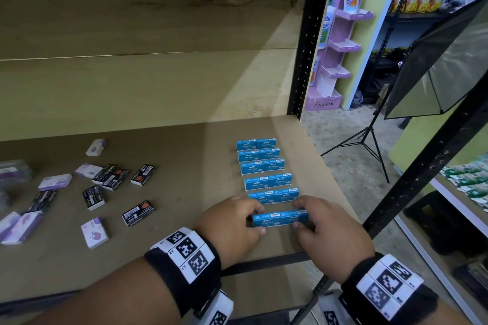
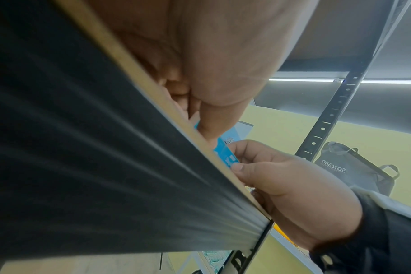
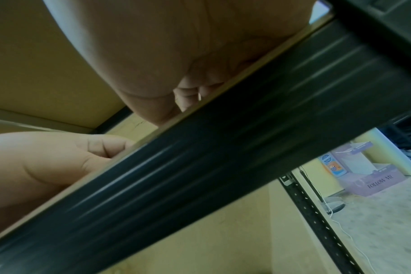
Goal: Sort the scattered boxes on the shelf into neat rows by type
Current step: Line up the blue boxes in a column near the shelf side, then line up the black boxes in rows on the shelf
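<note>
Blue staples boxes (image 1: 264,166) lie in a column of several two-box rows on the right of the shelf board (image 1: 184,145). At the column's front end lie two more blue boxes (image 1: 280,217) end to end. My left hand (image 1: 254,220) pinches their left end and my right hand (image 1: 301,215) pinches their right end. Black staples boxes (image 1: 116,179) and purple boxes (image 1: 94,233) lie scattered on the left. In the left wrist view the left hand (image 2: 197,120) and right hand (image 2: 237,161) grip the blue box (image 2: 219,146). The right wrist view shows the right hand (image 3: 192,96) partly behind the shelf rail; the boxes are hidden.
A black front rail (image 1: 264,264) edges the shelf just under my wrists. A black upright (image 1: 306,42) stands at the back right corner. Beyond it are a softbox on a tripod (image 1: 435,68) and a purple display stand (image 1: 335,60).
</note>
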